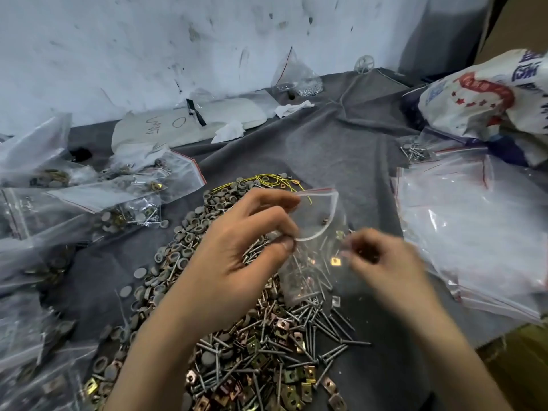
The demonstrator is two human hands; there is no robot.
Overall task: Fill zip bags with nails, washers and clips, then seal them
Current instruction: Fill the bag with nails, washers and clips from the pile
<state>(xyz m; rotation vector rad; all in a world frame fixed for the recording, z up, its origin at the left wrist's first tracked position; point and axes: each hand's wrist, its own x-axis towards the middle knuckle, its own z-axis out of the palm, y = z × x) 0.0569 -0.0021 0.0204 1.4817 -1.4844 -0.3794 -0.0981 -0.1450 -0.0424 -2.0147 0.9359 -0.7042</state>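
Note:
My left hand [237,250] pinches the rim of a small clear zip bag [314,250] and holds its red-striped mouth open over the heap. Some nails and a brass clip show through the bag. My right hand [382,262] is blurred beside the bag's right side, fingers curled as if pinching something small; what it holds I cannot make out. Under both hands lies a mixed pile: grey round washers [178,253] on the left, nails [314,330] and brass clips [284,384] towards the front.
Filled zip bags [98,200] lie along the left edge of the grey cloth [341,143]. A stack of empty zip bags [468,226] sits at the right, a printed sack [489,93] behind it. A white wall stands at the back.

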